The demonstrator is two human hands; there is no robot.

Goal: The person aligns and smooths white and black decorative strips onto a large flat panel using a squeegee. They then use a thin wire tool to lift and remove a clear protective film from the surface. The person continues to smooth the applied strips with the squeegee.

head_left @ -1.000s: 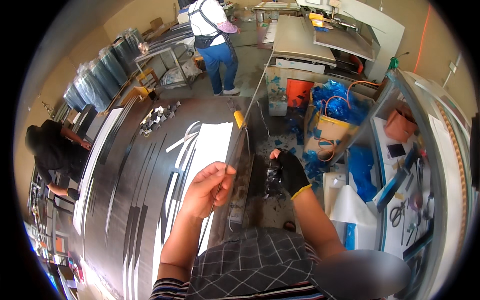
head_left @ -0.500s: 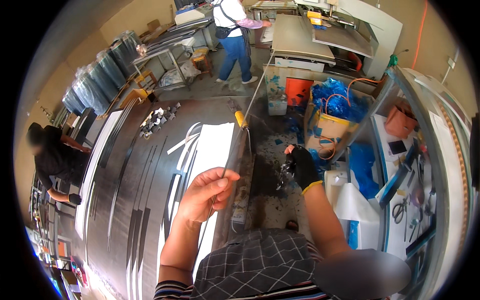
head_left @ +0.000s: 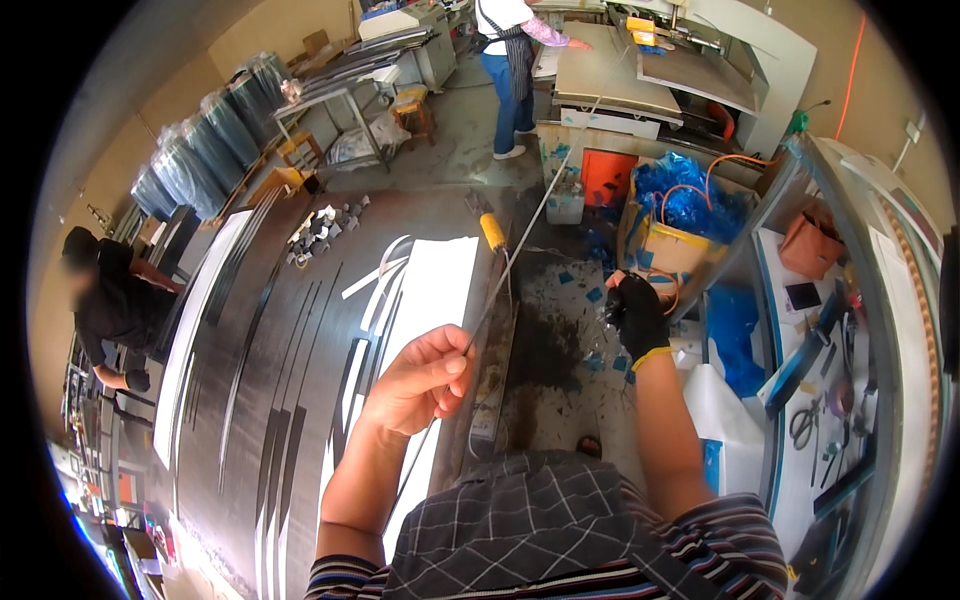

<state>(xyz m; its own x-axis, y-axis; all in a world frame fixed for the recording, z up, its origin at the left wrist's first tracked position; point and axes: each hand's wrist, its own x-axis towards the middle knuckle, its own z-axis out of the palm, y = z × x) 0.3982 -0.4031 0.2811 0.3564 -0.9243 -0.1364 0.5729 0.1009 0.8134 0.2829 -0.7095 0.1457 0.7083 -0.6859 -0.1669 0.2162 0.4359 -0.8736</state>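
Observation:
My bare left hand [head_left: 422,382] is closed on a long thin strip [head_left: 543,205], pinched between thumb and fingers. The strip runs from beside my left forearm, through the hand, and away toward the far machine. My right hand [head_left: 640,318], in a black fingerless glove with a yellow cuff, is held out to the right with curled fingers. What its fingers hold, if anything, is hard to make out. Below my left hand lies a white sheet [head_left: 440,290] on the dark table [head_left: 240,400]. A yellow-handled brush [head_left: 492,232] rests at the table's right edge.
Dark and white strips [head_left: 275,470] and small offcuts [head_left: 325,225] lie on the table. A bin of blue film [head_left: 685,195] stands right, beyond a shelf with scissors [head_left: 802,425]. One person [head_left: 125,300] works at left; another [head_left: 510,80] stands by the far machine.
My right hand has moved right and slightly up; the shiny shreds beside it no longer show. My left hand keeps its pinch on the strip. The far person has stepped right.

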